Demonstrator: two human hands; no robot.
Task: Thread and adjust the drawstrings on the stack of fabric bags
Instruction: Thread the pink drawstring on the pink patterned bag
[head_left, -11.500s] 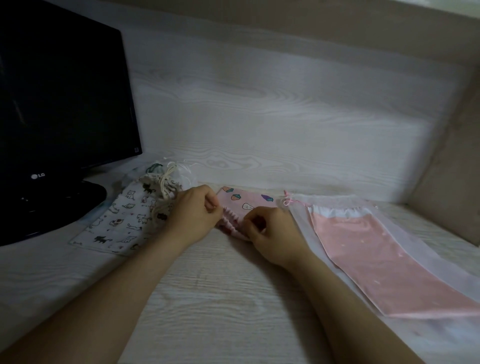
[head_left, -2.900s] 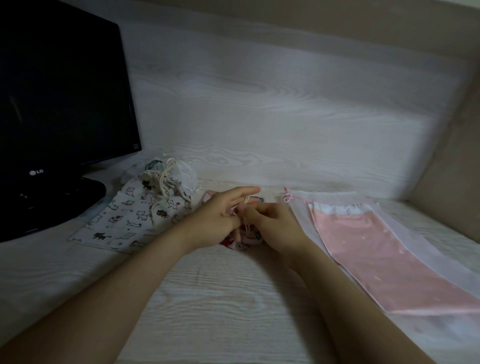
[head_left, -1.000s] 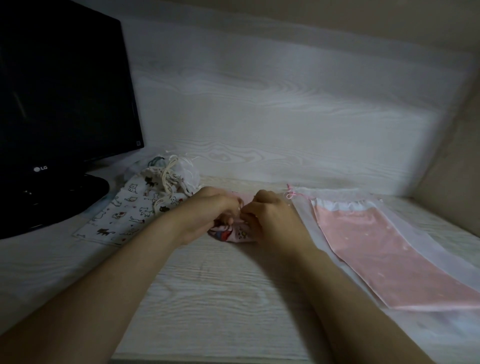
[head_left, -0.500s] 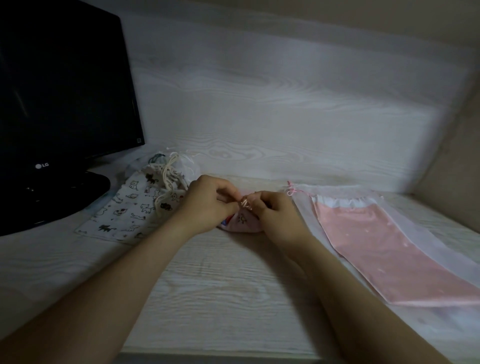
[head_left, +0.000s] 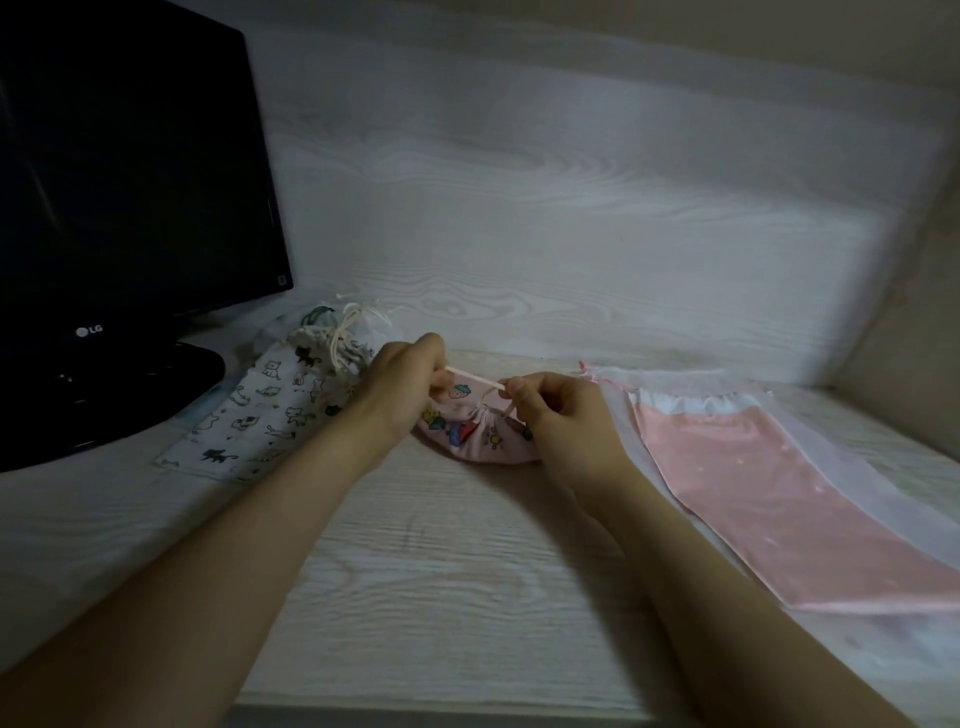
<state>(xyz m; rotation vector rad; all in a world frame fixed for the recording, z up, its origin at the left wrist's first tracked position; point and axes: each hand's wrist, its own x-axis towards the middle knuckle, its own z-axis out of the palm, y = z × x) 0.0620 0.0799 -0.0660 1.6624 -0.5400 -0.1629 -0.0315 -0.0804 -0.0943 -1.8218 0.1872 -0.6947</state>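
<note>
The person's left hand (head_left: 402, 387) is curling its fingers round one end of a pale pink drawstring (head_left: 474, 378). The right hand (head_left: 563, 415) is pinching the other end between thumb and forefinger, so the cord is running taut between the two, just above the desk (head_left: 441, 571).

Beneath the cord, the small pink printed bag (head_left: 480, 441) is lying between the hands with its mouth puckering into tight gathers. I judge that this one is threaded and is being cinched shut.

To the left, the cat-print bags (head_left: 260, 415) are lying in a pile, the top one looking already drawn closed, its cream cords bunching in a knot. To the right, the large pink bag (head_left: 753, 467) is lying flat under a sheer white layer, with a pink cord end showing at its far corner. Whether it needs more adjusting, I cannot tell.

Behind the pile a dark monitor (head_left: 130, 182) is standing, the logo (head_left: 89, 330) on its bezel reading "LG". No other writing is legible.
</note>
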